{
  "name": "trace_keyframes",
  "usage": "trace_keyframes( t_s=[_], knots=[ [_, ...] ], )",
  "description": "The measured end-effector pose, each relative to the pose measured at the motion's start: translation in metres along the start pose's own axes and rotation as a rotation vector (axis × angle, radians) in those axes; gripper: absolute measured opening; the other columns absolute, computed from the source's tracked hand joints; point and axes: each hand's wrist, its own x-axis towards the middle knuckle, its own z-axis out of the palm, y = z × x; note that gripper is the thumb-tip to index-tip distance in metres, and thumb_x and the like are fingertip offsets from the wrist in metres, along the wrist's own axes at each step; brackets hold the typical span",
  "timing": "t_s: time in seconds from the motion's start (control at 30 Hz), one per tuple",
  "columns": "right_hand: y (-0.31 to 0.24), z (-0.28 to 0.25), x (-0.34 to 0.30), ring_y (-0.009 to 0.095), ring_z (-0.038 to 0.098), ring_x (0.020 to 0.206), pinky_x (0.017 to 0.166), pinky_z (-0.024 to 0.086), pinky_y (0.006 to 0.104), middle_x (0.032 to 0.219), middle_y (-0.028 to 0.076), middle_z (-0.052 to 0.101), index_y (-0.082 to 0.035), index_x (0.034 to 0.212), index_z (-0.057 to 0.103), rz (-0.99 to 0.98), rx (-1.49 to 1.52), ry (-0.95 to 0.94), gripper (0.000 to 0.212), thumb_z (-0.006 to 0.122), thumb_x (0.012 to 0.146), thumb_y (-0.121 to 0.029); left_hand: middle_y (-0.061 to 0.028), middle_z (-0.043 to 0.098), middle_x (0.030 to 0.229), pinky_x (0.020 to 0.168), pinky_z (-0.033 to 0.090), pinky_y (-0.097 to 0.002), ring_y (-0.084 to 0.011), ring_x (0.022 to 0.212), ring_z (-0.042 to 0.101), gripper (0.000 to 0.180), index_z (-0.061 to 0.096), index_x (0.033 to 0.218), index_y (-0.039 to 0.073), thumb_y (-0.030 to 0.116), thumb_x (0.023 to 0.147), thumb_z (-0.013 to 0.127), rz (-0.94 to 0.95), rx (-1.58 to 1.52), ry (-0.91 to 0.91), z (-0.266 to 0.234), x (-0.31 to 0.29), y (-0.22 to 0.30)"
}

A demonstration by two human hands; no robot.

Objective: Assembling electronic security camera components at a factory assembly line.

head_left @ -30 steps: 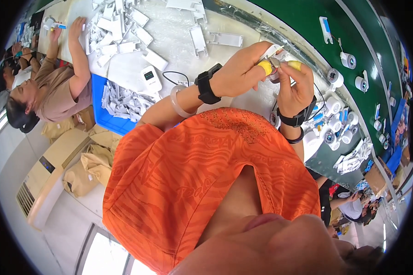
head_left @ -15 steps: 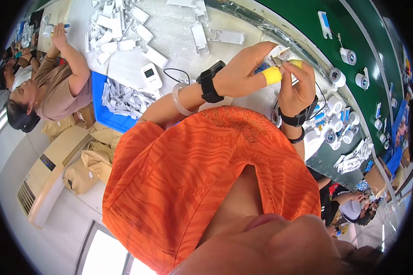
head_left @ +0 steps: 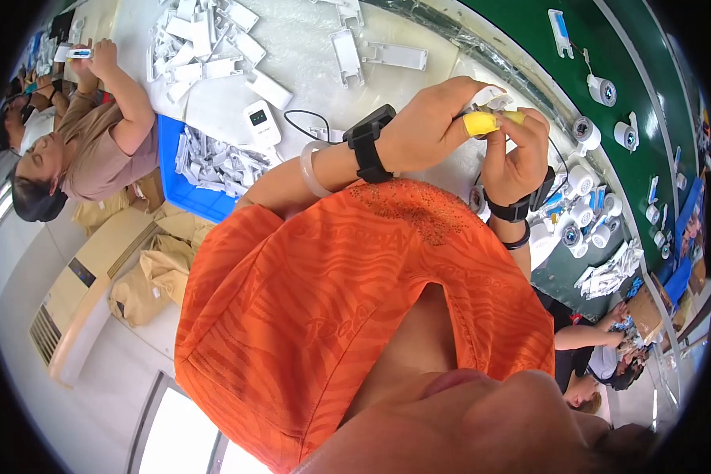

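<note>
Currently, the left hand [head_left: 433, 125] and right hand [head_left: 520, 155] pinch a white part [head_left: 491, 98] at the worktable's [head_left: 312, 75] far right, apparently unfinished. Loose white housings [head_left: 203, 33] lie far left; round white units [head_left: 581, 213] lie right.

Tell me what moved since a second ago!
On the left hand, the yellow-wrapped thumb moved right, nearer the right hand. A co-worker's hands, apart before, came together at a white piece. The small white part is still held; the blue bin stayed.

white device [head_left: 262, 126]: small printed lettering | orange shirt [head_left: 316, 300]: tonal script lettering
</note>
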Motion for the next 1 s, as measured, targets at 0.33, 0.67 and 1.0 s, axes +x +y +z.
trace_keyframes(
  t_s=[0.33, 0.67, 1.0],
  knots=[
    [0.009, 0.014, -0.009, 0.031, 0.058, 0.089, 0.079, 0.047, 0.0374, 0.088, 0.012, 0.06, -0.005, 0.093, 0.067, 0.04, 0.007, -0.057, 0.023, 0.072, 0.073, 0.005, -0.0058, 0.059, 0.079, 0.055, 0.047, -0.0228, -0.0097, 0.059, 0.056, 0.029, 0.054, 0.123, 0.001, 0.013, 0.097, 0.048, -0.044, -0.004, -0.06, -0.011, 0.0, -0.023],
    [0.035, 0.035, 0.007, 0.026, 0.058, 0.103, 0.09, 0.046, 0.0354, 0.119, 0.012, 0.058, -0.006, 0.126, 0.052, 0.369, 0.48, -0.097, 0.044, 0.068, 0.086, -0.01, -0.0073, 0.063, 0.086, 0.055, 0.052, -0.0247, -0.0112, 0.069, 0.063, 0.022, 0.051, 0.108, -0.001, 0.014, 0.095, 0.059, -0.236, -0.26, 0.0, -0.038, 0.018, -0.002],
    [0.062, 0.068, 0.062, 0.018, 0.063, 0.097, 0.075, 0.057, 0.0298, 0.115, 0.011, 0.058, 0.0, 0.132, 0.045, 0.738, 0.813, -0.295, 0.051, 0.068, 0.09, -0.015, -0.0035, 0.064, 0.081, 0.056, 0.045, -0.0239, -0.0071, 0.069, 0.06, 0.024, 0.062, 0.103, -0.001, 0.017, 0.088, 0.068, -0.029, 0.192, 0.18, -0.093, 0.047, -0.018]
  ],
)
